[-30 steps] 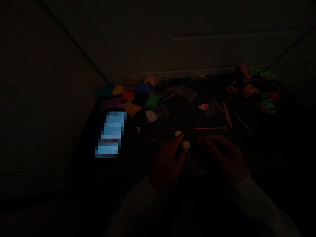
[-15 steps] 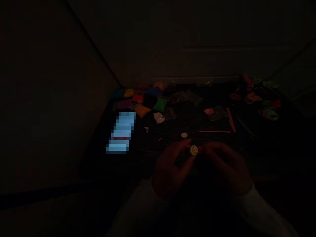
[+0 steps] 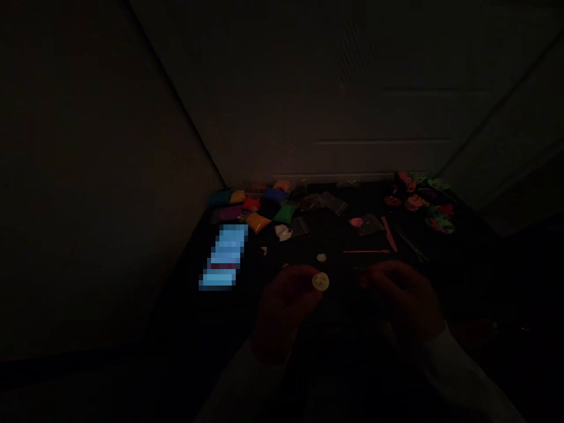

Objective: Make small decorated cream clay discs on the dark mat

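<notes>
The scene is very dark. Between the thumb and fingers of my left hand is a small round pale disc with little marks on its face. My right hand hangs apart to the right, its fingertips pinched together; whatever they may hold is too dark to make out. Just beyond the left hand, a second small pale disc lies on the dark striped tabletop. A thin pink stick tool and a pink plastic knife rest past the right hand.
At the back left lie several coloured clay packets, near a lit, blurred phone screen. A white lump and a clear bag with pink clay sit mid-table. Colourful pieces are heaped back right, before the wall.
My hands have moved apart: the left went left with the disc, while the right drew away from it. The disc's face is turned more toward me. The camera view has tilted up.
</notes>
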`<state>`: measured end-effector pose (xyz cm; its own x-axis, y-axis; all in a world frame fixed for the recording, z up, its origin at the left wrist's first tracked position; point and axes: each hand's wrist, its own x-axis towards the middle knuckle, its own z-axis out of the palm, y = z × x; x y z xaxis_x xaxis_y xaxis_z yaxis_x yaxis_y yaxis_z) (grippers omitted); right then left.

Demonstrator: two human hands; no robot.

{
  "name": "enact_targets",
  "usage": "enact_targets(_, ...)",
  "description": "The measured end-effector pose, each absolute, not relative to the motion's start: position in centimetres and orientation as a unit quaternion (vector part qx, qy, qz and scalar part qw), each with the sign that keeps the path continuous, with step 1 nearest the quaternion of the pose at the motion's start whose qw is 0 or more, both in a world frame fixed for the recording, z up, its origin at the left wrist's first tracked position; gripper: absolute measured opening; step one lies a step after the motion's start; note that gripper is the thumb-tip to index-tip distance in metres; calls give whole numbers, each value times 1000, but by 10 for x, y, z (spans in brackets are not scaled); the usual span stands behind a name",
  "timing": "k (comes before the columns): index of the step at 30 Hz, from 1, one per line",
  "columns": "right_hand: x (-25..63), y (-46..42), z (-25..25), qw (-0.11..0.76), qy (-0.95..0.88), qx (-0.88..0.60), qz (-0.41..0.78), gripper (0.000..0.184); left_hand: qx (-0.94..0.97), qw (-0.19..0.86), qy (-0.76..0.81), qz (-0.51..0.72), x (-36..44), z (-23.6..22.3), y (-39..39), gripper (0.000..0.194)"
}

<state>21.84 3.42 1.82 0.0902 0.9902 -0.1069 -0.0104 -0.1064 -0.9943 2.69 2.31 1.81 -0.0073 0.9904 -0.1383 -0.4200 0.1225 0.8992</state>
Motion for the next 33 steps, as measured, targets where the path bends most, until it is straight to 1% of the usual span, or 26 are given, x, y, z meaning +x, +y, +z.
enact_targets(3, 217, 40, 24, 536, -463, -520, 478, 18, 308, 619, 400, 602, 25, 24, 21, 23)
enact_targets(8, 208, 42, 43, 621, -419, -404, 525, 25, 292, 615, 354, 641, 24, 46, 15, 21)
enact_targets(11, 204, 40, 58, 643, -408, -385, 522, 24, 312, 606, 329, 654, 23, 58, 12, 18)
enact_targets(14, 204, 37, 72, 661, -399, -367, 520, 21, 325, 590, 309, 672, 21, 71, 10, 23)
enact_targets(16, 205, 35, 80, 666, -402, -353, 520, 21, 329, 562, 319, 689, 22, 80, 8, 25)
enact_targets(19, 204, 29, 92, 668, -395, -326, 540, 22, 354, 516, 325, 709, 27, 95, 4, 22)
enact_targets(23, 198, 16, 108, 676, -335, -268, 599, 22, 392, 497, 351, 690, 32, 105, -6, 19)
enact_targets(29, 193, 2, 117, 641, -379, -197, 637, 17, 482, 430, 375, 664, 33, 113, -13, 12)
enact_targets(33, 193, -1, 120, 637, -408, -142, 638, 7, 512, 414, 359, 661, 33, 116, -11, 12)
